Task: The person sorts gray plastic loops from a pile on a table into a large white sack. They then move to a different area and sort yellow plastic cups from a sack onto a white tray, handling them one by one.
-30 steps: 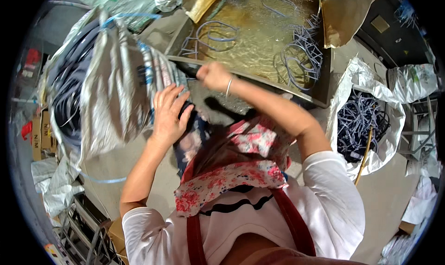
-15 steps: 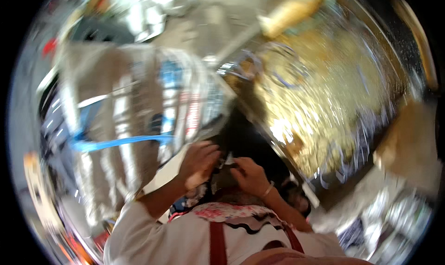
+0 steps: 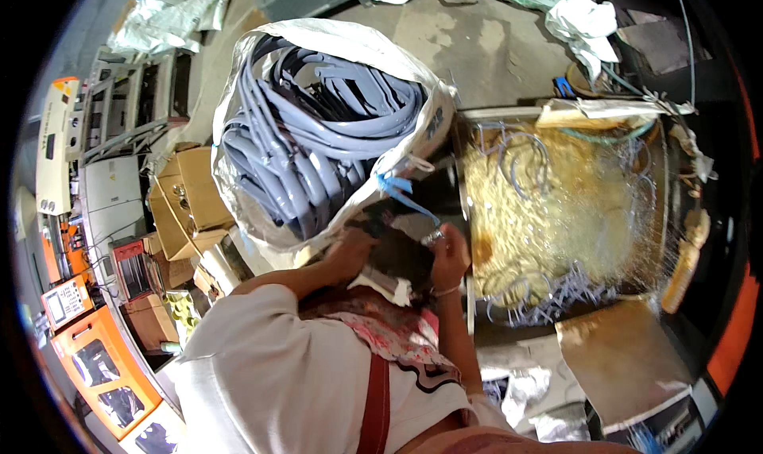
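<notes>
A white woven sack (image 3: 338, 31) stands in front of me with its mouth wide. Thick coils of glossy grey-blue tubing or strip (image 3: 318, 120) fill it. My left hand (image 3: 352, 249) is in shadow against the near side of the sack, its fingers too dark to make out. My right hand (image 3: 451, 257) is closed, with a small shiny thing between thumb and fingers that I cannot name. Just above that hand ends a blue strap (image 3: 395, 185) tied at the sack's rim. A floral apron (image 3: 381, 327) covers my lap.
To my right is a wide tank (image 3: 469, 295) of cloudy yellowish water with loose grey strands (image 3: 548, 291). A brown board (image 3: 628, 359) lies at its near end. Cardboard boxes (image 3: 191, 192), a metal rack (image 3: 131, 108) and an orange machine (image 3: 107, 367) stand to the left.
My view has turned, so the sack now lies ahead and its coils show. My right hand has moved farther from my left and up beside the blue strap.
</notes>
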Motion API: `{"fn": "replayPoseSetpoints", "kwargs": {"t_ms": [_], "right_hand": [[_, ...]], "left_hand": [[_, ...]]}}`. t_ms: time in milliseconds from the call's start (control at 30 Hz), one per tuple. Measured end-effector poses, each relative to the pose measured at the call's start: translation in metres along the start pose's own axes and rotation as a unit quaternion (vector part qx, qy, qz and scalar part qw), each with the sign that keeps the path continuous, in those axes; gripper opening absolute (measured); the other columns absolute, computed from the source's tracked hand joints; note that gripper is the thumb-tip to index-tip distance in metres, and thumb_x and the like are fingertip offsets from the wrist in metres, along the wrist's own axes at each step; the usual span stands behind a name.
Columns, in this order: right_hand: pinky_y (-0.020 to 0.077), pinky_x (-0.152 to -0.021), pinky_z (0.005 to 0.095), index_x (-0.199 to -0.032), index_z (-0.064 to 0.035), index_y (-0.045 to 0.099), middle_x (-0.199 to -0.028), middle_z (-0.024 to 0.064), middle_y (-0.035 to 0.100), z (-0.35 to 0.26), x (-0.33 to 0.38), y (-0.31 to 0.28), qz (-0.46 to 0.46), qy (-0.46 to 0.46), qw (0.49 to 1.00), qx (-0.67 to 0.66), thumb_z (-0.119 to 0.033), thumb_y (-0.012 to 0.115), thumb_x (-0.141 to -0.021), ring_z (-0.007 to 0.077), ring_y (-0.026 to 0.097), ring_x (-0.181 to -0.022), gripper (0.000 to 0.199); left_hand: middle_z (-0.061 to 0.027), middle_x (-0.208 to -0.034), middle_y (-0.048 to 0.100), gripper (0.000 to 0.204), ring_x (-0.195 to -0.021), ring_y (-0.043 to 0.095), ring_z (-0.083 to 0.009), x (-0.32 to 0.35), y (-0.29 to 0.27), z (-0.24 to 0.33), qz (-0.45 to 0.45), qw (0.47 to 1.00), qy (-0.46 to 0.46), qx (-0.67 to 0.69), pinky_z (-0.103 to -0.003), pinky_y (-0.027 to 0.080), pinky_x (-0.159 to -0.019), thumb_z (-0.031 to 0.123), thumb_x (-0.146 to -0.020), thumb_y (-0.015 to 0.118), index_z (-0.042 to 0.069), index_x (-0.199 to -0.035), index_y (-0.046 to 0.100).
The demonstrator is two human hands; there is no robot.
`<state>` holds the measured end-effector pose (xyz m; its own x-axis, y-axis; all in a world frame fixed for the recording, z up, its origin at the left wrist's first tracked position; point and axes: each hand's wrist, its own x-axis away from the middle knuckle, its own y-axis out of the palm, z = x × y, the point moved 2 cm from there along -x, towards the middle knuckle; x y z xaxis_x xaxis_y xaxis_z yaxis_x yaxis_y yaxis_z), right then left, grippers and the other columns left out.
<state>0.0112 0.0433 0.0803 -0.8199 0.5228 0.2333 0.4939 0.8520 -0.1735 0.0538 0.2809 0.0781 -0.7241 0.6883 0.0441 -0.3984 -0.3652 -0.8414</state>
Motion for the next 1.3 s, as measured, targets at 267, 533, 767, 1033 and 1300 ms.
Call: {"fn": "replayPoseSetpoints", "kwargs": {"t_ms": [267, 533, 767, 1033, 1300], "right_hand": [[0.0463, -0.075, 0.0353, -0.107, 0.0005, 0.055, -0.099, 0.0153, 0.057, -0.297, -0.091, 0.026, -0.038, -0.328, 0.917, 0.223, -0.01, 0.065, -0.074, 0.0283, 0.055, -0.086, 0.036], [0.0453, -0.074, 0.0451, -0.11, -0.0048, 0.052, -0.092, 0.0152, 0.056, -0.331, -0.16, 0.137, -0.143, -0.203, 0.821, 0.514, -0.01, 0.056, -0.076, 0.0347, 0.054, -0.092, 0.034], [0.0451, -0.075, 0.0394, -0.108, 0.004, 0.051, -0.095, 0.0223, 0.061, -0.281, -0.21, 0.158, -0.208, 0.003, 0.921, 0.33, -0.024, 0.061, -0.078, 0.035, 0.059, -0.087, 0.042], [0.0401, -0.056, 0.0282, -0.079, 0.0018, 0.064, -0.064, 0.0056, 0.059, -0.368, -0.311, 0.165, -0.179, 0.058, 0.975, 0.12, -0.005, 0.063, -0.063, 0.0123, 0.049, -0.058, 0.018], [0.0323, -0.05, 0.0227, -0.076, 0.001, 0.063, -0.064, -0.0037, 0.05, -0.426, -0.332, 0.102, -0.198, 0.058, 0.976, 0.068, 0.002, 0.06, -0.066, 0.0071, 0.041, -0.056, 0.01]], "left_hand": [[-0.0067, -0.098, 0.057, 0.057, -0.082, 0.054, -0.0165, 0.089, -0.213, -0.078, 0.353, 0.585, -0.609, 0.402, -0.029, 0.044, -0.069, 0.053, -0.085, 0.049, 0.001, -0.109, 0.052], [-0.0101, -0.089, 0.06, 0.029, -0.08, 0.059, -0.0215, 0.039, -0.223, -0.114, 0.258, 0.569, -0.584, 0.519, -0.035, 0.051, -0.066, 0.026, -0.083, 0.061, 0.0, -0.097, 0.056], [-0.0141, -0.097, 0.056, 0.048, -0.084, 0.056, -0.0251, 0.026, -0.176, -0.145, 0.384, 0.451, -0.572, 0.567, -0.037, 0.046, -0.072, 0.038, -0.088, 0.046, -0.006, -0.106, 0.051], [-0.0112, -0.092, 0.059, 0.037, -0.082, 0.058, -0.0226, -0.06, -0.317, -0.095, 0.411, 0.411, -0.548, 0.602, -0.036, 0.048, -0.069, 0.03, -0.088, 0.043, -0.001, -0.103, 0.056], [-0.0031, -0.063, 0.048, 0.024, -0.052, 0.047, -0.0153, -0.134, -0.389, -0.024, 0.492, 0.441, -0.487, 0.571, -0.029, 0.037, -0.046, 0.025, -0.087, 0.048, 0.003, -0.081, 0.054]]}}
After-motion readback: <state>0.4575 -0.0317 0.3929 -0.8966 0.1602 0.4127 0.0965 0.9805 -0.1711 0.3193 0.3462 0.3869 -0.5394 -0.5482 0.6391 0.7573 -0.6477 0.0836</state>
